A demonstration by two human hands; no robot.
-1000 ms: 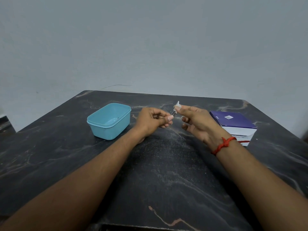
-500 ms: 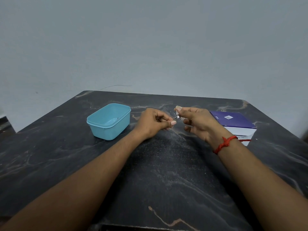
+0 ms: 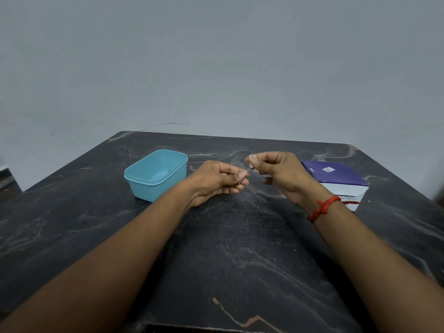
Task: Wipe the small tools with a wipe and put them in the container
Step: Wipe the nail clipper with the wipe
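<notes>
Before you: dark marble table (image 3: 240, 260), pale veins across top; purple-topped white box (image 3: 336, 176) lying flat on it at your right; plain grey wall (image 3: 216, 68) behind; thin dark line (image 3: 165, 124) on wall

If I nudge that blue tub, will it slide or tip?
The blue tub looks like thin plastic with little inside, so probably light and likely to slide on the smooth table. Its low, wide shape makes tipping unlikely.

Thin metal tool (image 3: 249, 171) slants into a small wipe (image 3: 251, 161); open blue container (image 3: 153, 189) left.
</notes>
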